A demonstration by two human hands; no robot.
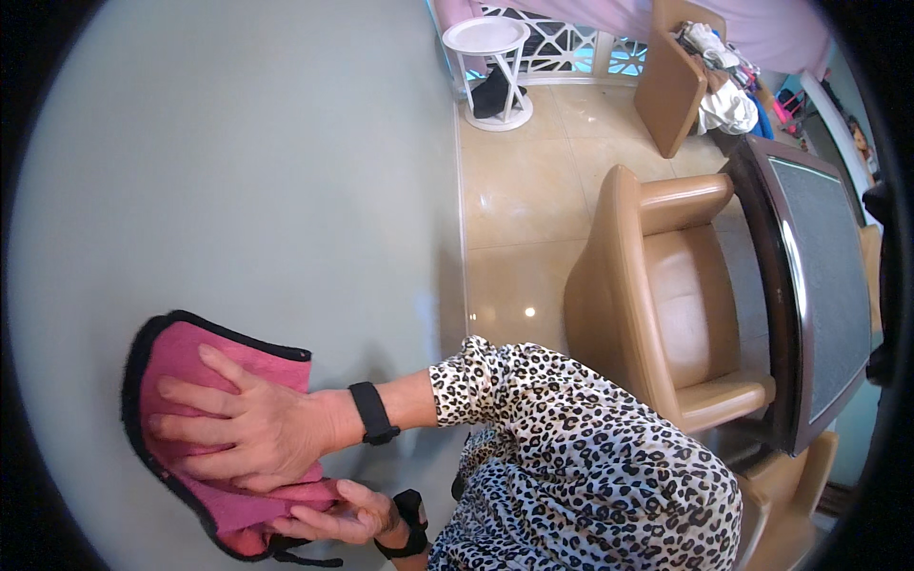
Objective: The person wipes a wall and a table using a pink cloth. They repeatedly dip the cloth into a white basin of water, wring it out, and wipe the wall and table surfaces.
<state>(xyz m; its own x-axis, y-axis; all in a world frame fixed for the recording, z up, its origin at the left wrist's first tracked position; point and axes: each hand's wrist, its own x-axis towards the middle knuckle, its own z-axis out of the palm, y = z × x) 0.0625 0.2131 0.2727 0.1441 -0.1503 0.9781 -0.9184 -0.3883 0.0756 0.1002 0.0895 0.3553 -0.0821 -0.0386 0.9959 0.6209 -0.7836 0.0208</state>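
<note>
A pink cloth with a black edging lies spread against the pale grey-blue wall at the lower left. My right hand rests flat on it, palm down and fingers spread. Below, my left hand pinches a gathered fold at the cloth's near lower edge, with the thumb on top. A black cord or strip hangs from the cloth's bottom corner. Both wrists wear black bands, and a leopard-print sleeve covers the right upper arm.
Behind me, a tan leather armchair faces a dark-framed table. A round white side table stands at the wall's far end, with a black item underneath. Clothes are piled on another chair. Shiny beige tiles cover the floor.
</note>
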